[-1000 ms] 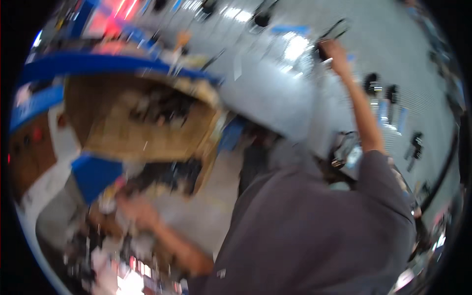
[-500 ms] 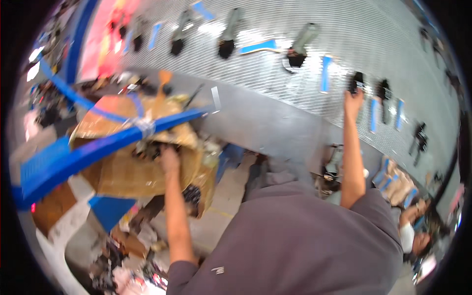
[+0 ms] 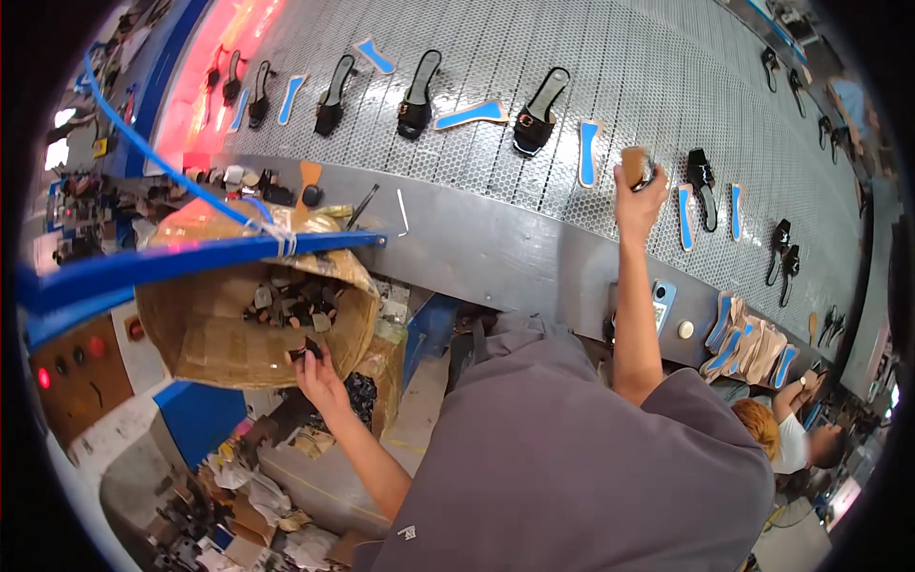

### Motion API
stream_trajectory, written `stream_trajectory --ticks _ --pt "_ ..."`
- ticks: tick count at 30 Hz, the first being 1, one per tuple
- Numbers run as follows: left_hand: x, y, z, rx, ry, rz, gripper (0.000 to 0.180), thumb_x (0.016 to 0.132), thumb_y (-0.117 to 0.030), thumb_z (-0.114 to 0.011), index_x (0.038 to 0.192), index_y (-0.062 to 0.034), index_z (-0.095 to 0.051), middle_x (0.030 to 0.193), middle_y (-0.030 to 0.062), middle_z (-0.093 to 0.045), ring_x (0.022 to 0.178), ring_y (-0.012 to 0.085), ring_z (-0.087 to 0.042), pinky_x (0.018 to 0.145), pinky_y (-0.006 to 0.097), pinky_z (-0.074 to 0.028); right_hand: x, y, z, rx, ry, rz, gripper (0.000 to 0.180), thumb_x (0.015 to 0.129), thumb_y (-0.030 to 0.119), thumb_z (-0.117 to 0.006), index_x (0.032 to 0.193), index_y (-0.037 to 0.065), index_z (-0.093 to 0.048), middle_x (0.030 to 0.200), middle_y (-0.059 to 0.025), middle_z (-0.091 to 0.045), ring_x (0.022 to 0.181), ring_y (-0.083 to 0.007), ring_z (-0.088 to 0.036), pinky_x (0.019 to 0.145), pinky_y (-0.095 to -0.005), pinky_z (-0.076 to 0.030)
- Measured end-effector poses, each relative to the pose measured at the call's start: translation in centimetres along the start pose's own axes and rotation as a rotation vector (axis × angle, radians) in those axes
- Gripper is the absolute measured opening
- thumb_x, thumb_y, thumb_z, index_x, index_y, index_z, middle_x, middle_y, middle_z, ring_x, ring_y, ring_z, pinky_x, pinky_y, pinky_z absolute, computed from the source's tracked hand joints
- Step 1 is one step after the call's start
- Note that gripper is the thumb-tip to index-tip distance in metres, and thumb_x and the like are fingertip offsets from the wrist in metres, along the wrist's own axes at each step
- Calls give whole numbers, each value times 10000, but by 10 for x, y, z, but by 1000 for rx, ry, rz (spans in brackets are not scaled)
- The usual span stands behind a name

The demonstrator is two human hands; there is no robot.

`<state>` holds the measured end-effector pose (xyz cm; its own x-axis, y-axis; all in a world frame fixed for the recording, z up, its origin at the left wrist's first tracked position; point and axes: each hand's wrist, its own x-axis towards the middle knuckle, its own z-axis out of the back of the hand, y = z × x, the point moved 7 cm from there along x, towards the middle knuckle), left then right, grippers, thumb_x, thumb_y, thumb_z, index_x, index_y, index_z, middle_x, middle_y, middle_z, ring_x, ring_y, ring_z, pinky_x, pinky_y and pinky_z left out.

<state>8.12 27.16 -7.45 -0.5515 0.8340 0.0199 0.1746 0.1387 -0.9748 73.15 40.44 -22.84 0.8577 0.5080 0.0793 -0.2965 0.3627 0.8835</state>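
Perforated metal conveyor belt (image 3: 610,86) fills the upper view, carrying black sandals (image 3: 536,112) and blue insoles (image 3: 589,153), long axes across the belt. Steel counter (image 3: 496,253) edges it. Cardboard box (image 3: 205,329) of small black parts sits at my left. My left hand (image 3: 319,374) pinches a black piece (image 3: 307,349) at the box mouth — orientation unclear. My right hand (image 3: 637,195) grips a tan block (image 3: 633,164), upright, over the belt.

Black sandals (image 3: 537,112) and blue insoles (image 3: 469,114) line the belt (image 3: 610,67).
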Motion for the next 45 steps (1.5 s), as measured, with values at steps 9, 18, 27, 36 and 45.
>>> stream_trajectory --ticks 9,18,27,36,45 --pt "-123 -6 82 -667 -35 -149 330 981 -131 -591 1276 5 -529 1323 175 -565 1210 289 -559 1070 419 -452 -225 183 -25 511 1192 260 527 843 319 -773 1233 -3 -623 1068 -105 -703 952 -188 -667 828 -327 -528" --pt "-222 20 104 -787 -104 -210 241 959 -51 -608 1190 14 -598 1231 143 -640 1251 319 -568 1088 437 -448 -432 265 5 877 1981 -149 529 960 322 -625 1373 38 -458 1303 -140 -575 1167 -319 -614 964 -436 -560" --pt "-258 9 149 -687 -195 -237 362 938 -59 -639 1264 34 -514 1263 147 -597 1264 312 -554 1098 419 -431 -595 333 40 1003 2230 -436 423 993 265 -601 1311 6 -497 1273 -142 -594 1162 -304 -609 968 -432 -572" --pt "-218 -149 188 475 -388 -652 527 884 -82 -700 1350 -16 -461 1306 133 -585 1210 254 -572 1024 364 -431 -616 342 25 913 2189 -399 422 991 304 -607 1306 41 -508 1230 -135 -608 1106 -260 -621 938 -409 -584" --pt "-155 -201 185 783 -164 -732 630 884 -89 -687 1403 37 -353 1337 168 -546 1289 285 -507 1108 391 -357 -611 325 18 910 2144 -425 425 985 306 -617 1305 46 -512 1229 -135 -612 1112 -267 -619 928 -425 -580"
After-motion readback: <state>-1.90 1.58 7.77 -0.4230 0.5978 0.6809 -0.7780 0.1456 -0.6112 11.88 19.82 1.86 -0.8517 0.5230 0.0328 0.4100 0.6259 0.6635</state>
